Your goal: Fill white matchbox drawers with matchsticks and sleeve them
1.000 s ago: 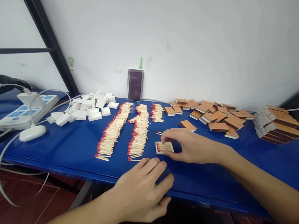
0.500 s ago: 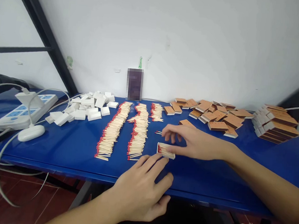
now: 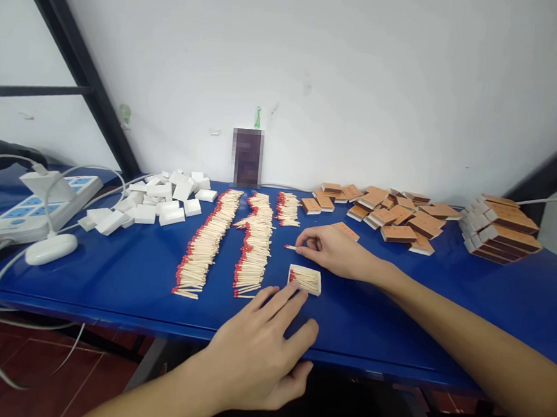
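Note:
A small white matchbox tray (image 3: 318, 283) holding several red-tipped matches (image 3: 306, 277) lies on the blue table. My left hand (image 3: 265, 342) is open, fingers spread, with its fingertips at the tray's near left edge. Just behind the tray, my right hand (image 3: 323, 247) is closed, thumb and forefinger together at the tail of a red-headed match (image 3: 290, 247) low over the table. To the left, loose matches lie in a long left row (image 3: 208, 241), a middle row (image 3: 254, 251) and a short row (image 3: 288, 209), heads mostly facing left.
Empty white trays (image 3: 158, 196) are heaped at the back left, near a power strip (image 3: 37, 209) and white cables. Orange matchbox sleeves (image 3: 394, 214) lie scattered at the back right. Stacked matchboxes (image 3: 501, 229) stand farther right. A pixelated dark panel (image 3: 247, 158) leans on the wall.
My right hand has left the tray, moving back to the single match and closing its fingertips on it. My left hand stays at the tray. The view has shifted slightly.

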Demonstrator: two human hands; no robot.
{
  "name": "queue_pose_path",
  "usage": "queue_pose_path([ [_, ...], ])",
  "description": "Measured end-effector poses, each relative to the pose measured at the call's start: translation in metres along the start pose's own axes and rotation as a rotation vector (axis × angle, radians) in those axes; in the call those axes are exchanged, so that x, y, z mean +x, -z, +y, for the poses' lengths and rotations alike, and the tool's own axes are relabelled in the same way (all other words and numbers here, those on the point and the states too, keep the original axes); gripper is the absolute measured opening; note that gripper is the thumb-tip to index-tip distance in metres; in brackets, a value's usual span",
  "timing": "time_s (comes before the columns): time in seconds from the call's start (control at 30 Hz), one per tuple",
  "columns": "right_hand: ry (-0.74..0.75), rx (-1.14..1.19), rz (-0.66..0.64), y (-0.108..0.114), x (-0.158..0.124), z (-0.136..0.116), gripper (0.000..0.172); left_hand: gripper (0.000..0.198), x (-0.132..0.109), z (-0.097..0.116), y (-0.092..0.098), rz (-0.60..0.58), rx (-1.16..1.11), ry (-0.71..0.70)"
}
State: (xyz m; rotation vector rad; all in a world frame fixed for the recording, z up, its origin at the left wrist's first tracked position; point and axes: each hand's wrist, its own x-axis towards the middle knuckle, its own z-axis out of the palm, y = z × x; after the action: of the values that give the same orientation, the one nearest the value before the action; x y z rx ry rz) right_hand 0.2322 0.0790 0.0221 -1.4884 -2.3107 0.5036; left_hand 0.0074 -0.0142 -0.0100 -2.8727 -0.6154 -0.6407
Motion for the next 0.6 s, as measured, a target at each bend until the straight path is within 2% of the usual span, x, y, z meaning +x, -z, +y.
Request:
queue_pose_path([
  [0.17, 0.043, -0.016, -0.001, -0.002, 0.001, 0.003, 0.023, 0.036, 0.0, -0.001, -0.001, 0.006, 0.003, -0.016],
  [0.33, 0.016, -0.099, -0.088, 0.006, -0.005, -0.001, 0.02, 0.036, 0.0, 0.0, 0.0, -0.002, 0.01, -0.015],
  [0.6, 0.019, -0.14, -0.104, 0.01, -0.012, -0.001, 0.019, 0.036, 0.0, -0.001, 0.0, 0.003, 0.018, -0.022],
])
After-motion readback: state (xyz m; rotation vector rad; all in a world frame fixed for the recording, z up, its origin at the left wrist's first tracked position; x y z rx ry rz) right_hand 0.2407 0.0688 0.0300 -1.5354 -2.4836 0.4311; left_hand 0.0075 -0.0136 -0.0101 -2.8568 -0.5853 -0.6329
